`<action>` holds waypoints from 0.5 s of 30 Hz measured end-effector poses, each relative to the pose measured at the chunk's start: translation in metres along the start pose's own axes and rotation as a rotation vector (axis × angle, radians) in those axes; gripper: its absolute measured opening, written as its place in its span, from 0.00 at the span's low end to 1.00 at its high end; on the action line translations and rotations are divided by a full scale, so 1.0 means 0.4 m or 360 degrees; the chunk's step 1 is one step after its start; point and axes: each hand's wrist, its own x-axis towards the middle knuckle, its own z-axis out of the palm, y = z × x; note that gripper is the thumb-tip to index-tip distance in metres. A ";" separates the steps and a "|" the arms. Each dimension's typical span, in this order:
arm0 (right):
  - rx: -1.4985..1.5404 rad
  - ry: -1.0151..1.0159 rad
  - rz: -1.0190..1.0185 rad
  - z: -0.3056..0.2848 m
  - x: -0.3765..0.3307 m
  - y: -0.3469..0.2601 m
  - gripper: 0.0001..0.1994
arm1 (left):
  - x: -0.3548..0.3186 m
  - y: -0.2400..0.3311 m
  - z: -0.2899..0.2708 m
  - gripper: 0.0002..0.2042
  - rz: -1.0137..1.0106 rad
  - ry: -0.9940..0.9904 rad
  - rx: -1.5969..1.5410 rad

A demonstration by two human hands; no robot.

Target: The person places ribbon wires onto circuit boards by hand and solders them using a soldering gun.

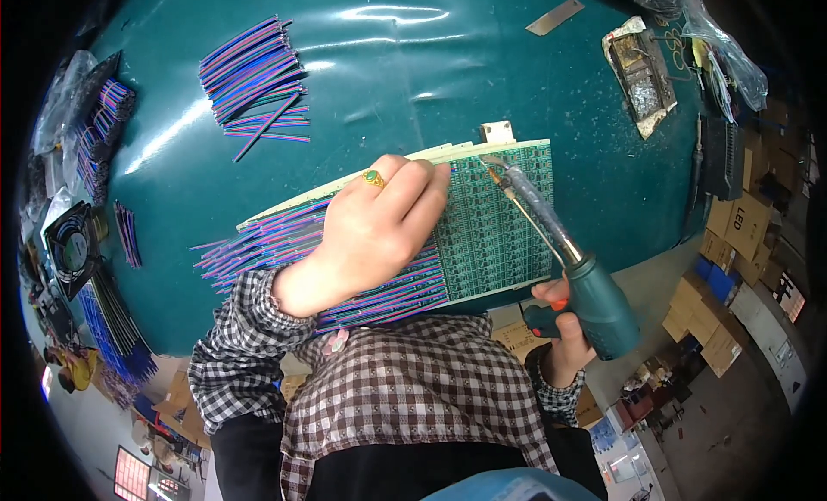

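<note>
My left hand, with a ring on one finger, rests over a panel of green circuit boards. Its fingers are closed at the panel's far edge, where the coloured tip of a wire strip shows beside them; the fingertips are partly hidden. Thin multicoloured wire strips run leftward from the panel's left half. My right hand is wrapped round the handle of a green soldering gun. The gun slants up and left, its tip close to the far edge of the boards, just right of my left fingers.
A loose pile of wire strips lies at the far left of the green mat. A solder-stained metal tray and a flat metal strip lie at the far right. A small black fan and wire bundles line the left edge.
</note>
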 end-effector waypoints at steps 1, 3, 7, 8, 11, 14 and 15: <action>0.0000 0.0000 0.0001 -0.001 -0.001 0.004 0.23 | 0.000 0.000 0.001 0.16 -0.0001 0.0000 0.0000; -0.0153 -0.0033 -0.0071 -0.007 -0.004 0.018 0.25 | 0.002 0.000 0.000 0.16 -0.0002 0.0003 0.0009; -0.0385 -0.0175 -0.0070 -0.031 -0.007 0.033 0.28 | -0.001 0.001 0.000 0.16 -0.0006 -0.0010 0.0012; -0.0405 -0.0160 -0.0068 -0.030 -0.007 0.036 0.28 | 0.000 0.001 -0.001 0.16 -0.0013 -0.0012 -0.0002; -0.0434 -0.0137 -0.0054 -0.026 -0.008 0.041 0.29 | 0.000 0.001 -0.003 0.16 -0.0022 -0.0025 -0.0020; -0.0474 -0.0098 -0.0038 -0.028 -0.016 0.052 0.30 | -0.001 0.002 -0.002 0.16 -0.0027 -0.0034 -0.0031; -0.0503 -0.0070 -0.0031 -0.028 -0.019 0.056 0.30 | -0.001 0.002 -0.002 0.17 -0.0032 -0.0035 -0.0035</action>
